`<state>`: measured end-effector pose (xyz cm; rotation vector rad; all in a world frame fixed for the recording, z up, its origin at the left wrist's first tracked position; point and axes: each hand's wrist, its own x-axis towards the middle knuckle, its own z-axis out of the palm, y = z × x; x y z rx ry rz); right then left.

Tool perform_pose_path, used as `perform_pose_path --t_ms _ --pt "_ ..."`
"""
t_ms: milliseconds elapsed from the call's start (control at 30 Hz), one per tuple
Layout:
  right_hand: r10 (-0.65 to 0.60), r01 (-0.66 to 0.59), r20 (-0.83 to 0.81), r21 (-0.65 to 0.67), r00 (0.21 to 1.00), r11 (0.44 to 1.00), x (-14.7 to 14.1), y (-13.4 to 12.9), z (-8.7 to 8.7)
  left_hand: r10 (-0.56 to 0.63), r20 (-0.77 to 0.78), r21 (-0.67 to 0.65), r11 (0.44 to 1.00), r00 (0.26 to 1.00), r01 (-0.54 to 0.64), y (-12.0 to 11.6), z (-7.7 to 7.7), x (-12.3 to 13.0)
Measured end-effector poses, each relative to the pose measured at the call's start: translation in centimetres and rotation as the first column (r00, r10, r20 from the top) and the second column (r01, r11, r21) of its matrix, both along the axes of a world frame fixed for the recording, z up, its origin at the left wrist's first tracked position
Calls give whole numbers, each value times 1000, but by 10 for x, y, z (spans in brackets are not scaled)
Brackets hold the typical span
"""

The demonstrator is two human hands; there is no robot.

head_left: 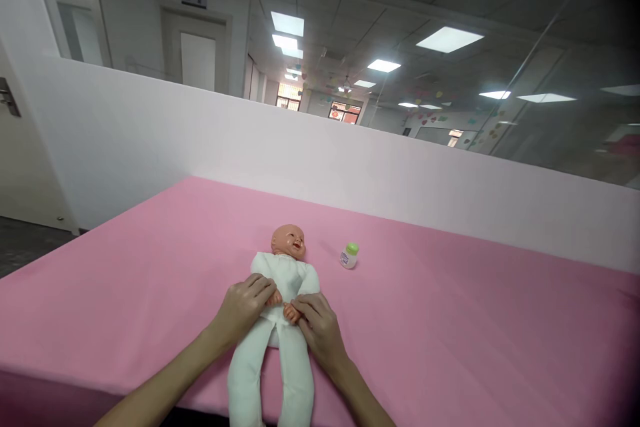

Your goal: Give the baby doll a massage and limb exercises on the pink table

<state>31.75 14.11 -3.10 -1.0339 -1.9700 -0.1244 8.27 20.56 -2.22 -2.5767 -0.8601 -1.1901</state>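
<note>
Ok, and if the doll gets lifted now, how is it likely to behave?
The doll will probably sag: its white body and legs look like soft, stuffed cloth. The head looks like hard, glossy plastic, so it may loll if left unsupported, and could feel slicker than the cloth.

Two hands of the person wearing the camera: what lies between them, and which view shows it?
Between the left hand and right hand lie the doll's small hands and white suit; the head view shows this.
</note>
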Motion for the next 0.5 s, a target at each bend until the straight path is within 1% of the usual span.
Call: perform_pose_path --t_ms 67,100,133,167,200,267,333,367,400,433,467,500 --pt "-13 10 -69 -54 998 999 6 2 8 16 120 -121 993 993 -2 3 7 -4" --pt "-45 32 -139 -96 989 995 9 3 12 49 207 -218 976 977 -3 5 11 -7" --pt "-96 63 -231 -146 968 987 13 4 17 98 301 -326 945 949 6 7 15 -11" --pt "-163 99 -333 -201 929 974 17 5 22 160 393 -426 904 905 25 10 18 -16" --pt "-237 132 -433 -258 870 957 23 7 27 227 478 -505 861 848 54 14 20 -21" --pt "-365 170 -593 -359 718 918 39 12 34 346 607 -596 794 715 122 24 21 -37" --pt "-461 182 -681 -443 569 878 61 18 37 451 655 -657 737 606 161 38 16 -57" --pt "-504 184 -701 -483 506 856 74 20 37 501 648 -691 703 574 166 44 12 -68" --pt "-547 188 -703 -525 454 830 87 22 34 546 625 -727 667 558 161 50 8 -79" --pt "-589 191 -693 -567 416 801 101 24 31 580 595 -758 634 556 150 55 3 -89" --pt "-617 188 -678 -598 399 779 113 25 27 609 574 -782 606 548 146 59 -2 -98" --pt "-642 175 -650 -635 407 753 124 26 22 632 567 -796 585 528 155 62 -6 -105"
